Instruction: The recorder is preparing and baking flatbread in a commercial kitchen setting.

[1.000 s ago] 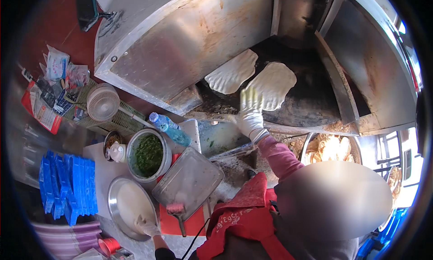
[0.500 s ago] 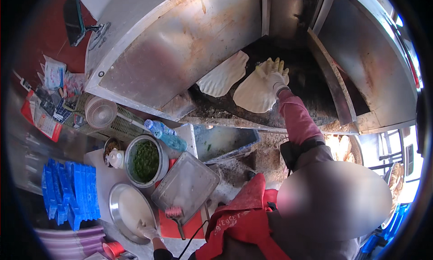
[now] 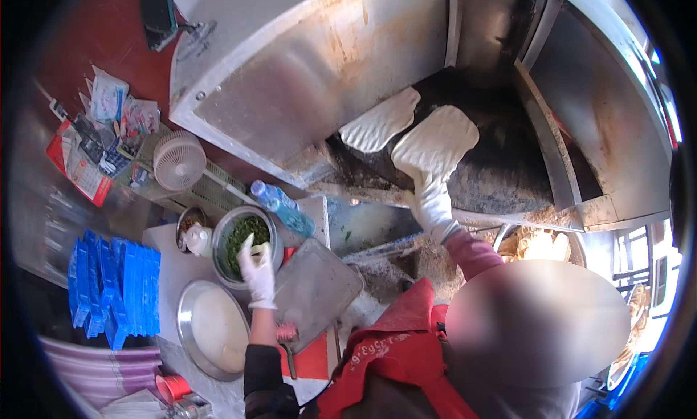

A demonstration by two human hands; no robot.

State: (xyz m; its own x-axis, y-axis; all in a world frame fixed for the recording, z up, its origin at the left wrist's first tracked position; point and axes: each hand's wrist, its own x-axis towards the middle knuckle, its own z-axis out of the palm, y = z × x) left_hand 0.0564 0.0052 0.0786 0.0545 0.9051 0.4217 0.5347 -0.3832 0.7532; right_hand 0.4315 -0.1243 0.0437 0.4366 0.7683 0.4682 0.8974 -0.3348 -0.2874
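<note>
My left hand [image 3: 258, 272], in a pale glove, reaches over the deep metal pot [image 3: 219, 256] of chopped greens [image 3: 238, 237]. Its fingers are apart at the greens, with nothing visible between them. On the dark griddle [image 3: 501, 172] lies a wide sheet of dough [image 3: 439, 139]. The near end of that sheet narrows to my right hand [image 3: 433, 207], also gloved, which grips it at the griddle's front edge; its fingertips are hard to make out. A second sheet of dough [image 3: 377, 123] lies to the left, against the metal wall.
A wide steel bowl [image 3: 190, 332] with pale contents stands nearest me on the left. Beside it are a grey tray [image 3: 316, 281] and a pink-headed brush [image 3: 288, 333]. A blue-green bottle [image 3: 294, 216], a fan [image 3: 179, 160] and stacked blue crates [image 3: 120, 288] flank the counter.
My left hand has moved from the wide bowl up to the greens. My right hand has drawn back from the dough's far part to its near end, and the sheet is longer toward me.
</note>
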